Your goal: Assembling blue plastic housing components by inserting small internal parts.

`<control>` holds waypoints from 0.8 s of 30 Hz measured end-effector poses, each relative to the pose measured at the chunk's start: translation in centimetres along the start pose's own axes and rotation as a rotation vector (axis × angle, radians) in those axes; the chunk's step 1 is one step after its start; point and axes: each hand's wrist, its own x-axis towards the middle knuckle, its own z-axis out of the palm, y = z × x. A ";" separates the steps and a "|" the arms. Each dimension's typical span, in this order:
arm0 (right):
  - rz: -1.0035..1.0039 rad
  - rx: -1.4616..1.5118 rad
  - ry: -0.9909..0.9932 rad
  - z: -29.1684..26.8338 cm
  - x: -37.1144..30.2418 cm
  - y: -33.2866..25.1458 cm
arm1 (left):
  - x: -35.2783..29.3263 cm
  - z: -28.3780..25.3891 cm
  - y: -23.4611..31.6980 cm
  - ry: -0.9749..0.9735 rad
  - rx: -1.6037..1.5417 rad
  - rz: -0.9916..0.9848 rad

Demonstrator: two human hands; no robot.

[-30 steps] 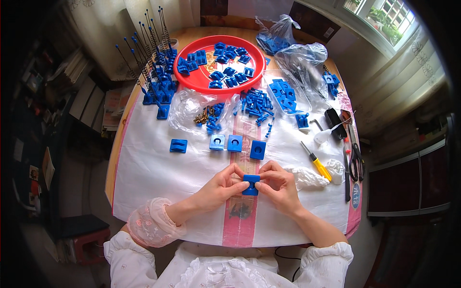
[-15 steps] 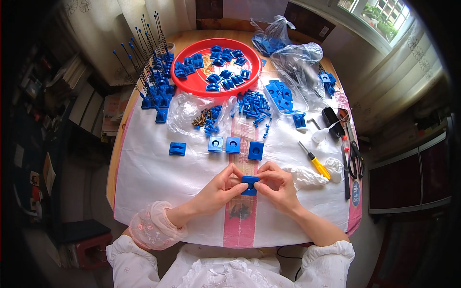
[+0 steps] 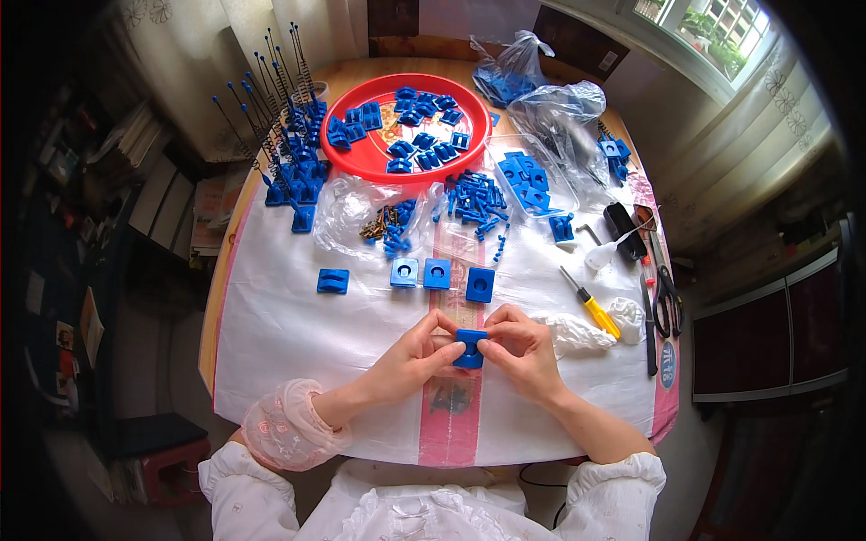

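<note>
Between both hands, above the pink stripe of the table cover, I hold a small blue plastic part (image 3: 470, 348) with a square top edge and a recess in its face. My left hand (image 3: 417, 354) pinches its left side with thumb and fingertips. On its right side, my right hand (image 3: 520, 353) grips it the same way. Just beyond my hands lie three square blue plates with round recesses: one (image 3: 404, 272), a second (image 3: 437, 274) and a third (image 3: 480, 284). Farther left rests a blue piece with a curved bridge (image 3: 333, 280).
A red tray (image 3: 336, 160) of blue parts stands at the back. Left of it are blue bases with upright springs (image 3: 287, 86). Blue screw-like pieces (image 3: 475, 198) lie mid-table beside a clear tub (image 3: 570, 194). At right are a yellow screwdriver (image 3: 600, 316), scissors (image 3: 667, 302) and crumpled white cloth (image 3: 577, 334).
Both hands stay in nearly the same place, still gripping the blue plastic part. The part looks slightly tilted compared with before, its lower portion showing a little more.
</note>
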 end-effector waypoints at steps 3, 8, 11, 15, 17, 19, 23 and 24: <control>0.009 0.013 0.000 -0.1 0.1 0.0 | 0.1 -0.5 -0.1 -0.009 -0.084 -0.052; 0.008 0.011 0.003 -0.1 0.1 0.1 | 0.1 -0.7 0.0 -0.026 -0.167 -0.072; 0.011 0.026 0.002 -0.2 0.1 0.1 | 0.2 -0.6 0.2 -0.026 -0.176 -0.077; 0.020 0.036 0.006 -0.1 0.1 0.0 | 0.1 -0.7 0.1 -0.015 -0.097 -0.074; 0.028 0.054 0.014 0.0 0.1 -0.1 | 0.1 -0.4 0.2 -0.010 -0.037 -0.045; 0.012 0.036 0.013 -0.2 0.1 0.2 | -0.1 -0.1 0.8 -0.003 -0.007 -0.046; -0.030 0.005 -0.007 -0.1 0.2 -0.2 | -0.3 0.3 0.6 0.028 0.087 0.025; -0.027 -0.006 -0.010 0.0 0.2 -0.3 | -0.3 0.3 0.6 0.031 0.116 0.023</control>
